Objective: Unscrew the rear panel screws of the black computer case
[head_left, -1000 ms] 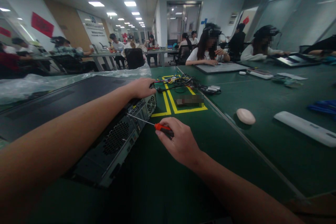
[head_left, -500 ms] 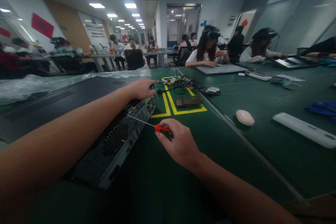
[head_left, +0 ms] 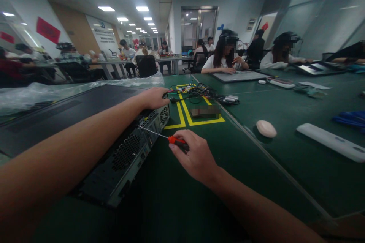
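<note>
A black computer case (head_left: 94, 110) lies flat on the green table, its rear panel with the honeycomb vent facing right. My left hand (head_left: 155, 98) grips the case's far rear corner, fingers bent over the edge and partly hidden. In my right hand (head_left: 194, 150) is a screwdriver (head_left: 173, 140) with a red and black handle, held between thumb and fingers. Its thin metal shaft points left, and the tip meets the rear panel near the top edge. Whether the tip sits in a screw is too small to tell.
Beyond the case lies a tangle of cables (head_left: 203, 90) by yellow tape marks (head_left: 207, 122). A pale rounded object (head_left: 266, 128) and a long white bar (head_left: 330, 141) lie on the right. Clear plastic wrap (head_left: 34, 93) is behind the case. A person (head_left: 225, 53) works across the table.
The view has tilted very slightly. Both hands, the screwdriver and the case keep nearly the same positions.
</note>
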Available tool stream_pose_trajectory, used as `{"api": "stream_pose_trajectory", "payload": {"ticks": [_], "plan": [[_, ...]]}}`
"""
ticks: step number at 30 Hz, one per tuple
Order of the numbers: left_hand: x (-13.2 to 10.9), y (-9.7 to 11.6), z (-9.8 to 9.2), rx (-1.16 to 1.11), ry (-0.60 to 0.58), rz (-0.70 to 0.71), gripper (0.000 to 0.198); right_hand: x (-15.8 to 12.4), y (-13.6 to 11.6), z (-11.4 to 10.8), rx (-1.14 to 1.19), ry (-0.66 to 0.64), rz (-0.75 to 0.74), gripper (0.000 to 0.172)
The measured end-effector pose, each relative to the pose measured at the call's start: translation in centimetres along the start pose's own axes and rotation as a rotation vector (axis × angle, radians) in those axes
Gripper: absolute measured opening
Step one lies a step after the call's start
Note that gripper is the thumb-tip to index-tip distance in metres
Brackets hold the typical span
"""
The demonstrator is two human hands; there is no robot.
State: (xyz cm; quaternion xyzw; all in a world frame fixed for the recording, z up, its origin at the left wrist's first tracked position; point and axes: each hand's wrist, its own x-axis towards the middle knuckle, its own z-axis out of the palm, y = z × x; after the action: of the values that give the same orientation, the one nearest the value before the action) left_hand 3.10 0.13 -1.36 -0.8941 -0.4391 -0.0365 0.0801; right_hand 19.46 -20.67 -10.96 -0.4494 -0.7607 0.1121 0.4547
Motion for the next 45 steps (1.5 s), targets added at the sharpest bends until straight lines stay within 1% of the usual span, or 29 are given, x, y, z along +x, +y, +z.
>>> {"api": "stream_pose_trajectory", "payload": {"ticks": [4, 10, 19, 25, 34, 37, 40, 42, 45], "plan": [[-0.02, -0.01, 0.06, -0.013, 0.003, 0.009, 0.061, 0.04, 0.0, -0.03, -0.002, -0.001, 0.005, 0.013], [0.03, -0.04, 0.09, -0.023, 0.003, 0.018, 0.065, 0.08, 0.09, -0.06, 0.003, 0.016, -0.002, 0.014], [0.24, -0.26, 0.25, 0.0, 0.0, 0.015, 0.063, 0.08, -0.05, -0.02, -0.014, 0.027, 0.003, 0.015], [0.0, -0.02, 0.09, -0.01, 0.006, 0.007, 0.061, 0.25, -0.24, -0.14, -0.015, 0.026, -0.005, 0.016], [0.11, 0.0, 0.11, 0.001, -0.005, -0.001, 0.064, 0.21, 0.07, 0.19, -0.007, -0.005, 0.013, 0.023], [0.11, -0.06, 0.18, -0.007, 0.004, 0.006, 0.065, 0.03, 0.24, 0.38, 0.03, -0.002, 0.022, 0.022], [0.12, -0.15, 0.24, 0.001, 0.002, 0.009, 0.064, -0.13, 0.42, 0.54, 0.038, 0.011, 0.033, 0.025], [0.14, -0.2, 0.27, 0.007, 0.003, 0.017, 0.063, -0.16, 0.51, 0.6, 0.028, 0.015, 0.028, 0.024], [0.18, -0.25, 0.3, -0.002, 0.008, 0.023, 0.061, -0.08, 0.51, 0.58, 0.016, 0.016, 0.005, 0.016]]}}
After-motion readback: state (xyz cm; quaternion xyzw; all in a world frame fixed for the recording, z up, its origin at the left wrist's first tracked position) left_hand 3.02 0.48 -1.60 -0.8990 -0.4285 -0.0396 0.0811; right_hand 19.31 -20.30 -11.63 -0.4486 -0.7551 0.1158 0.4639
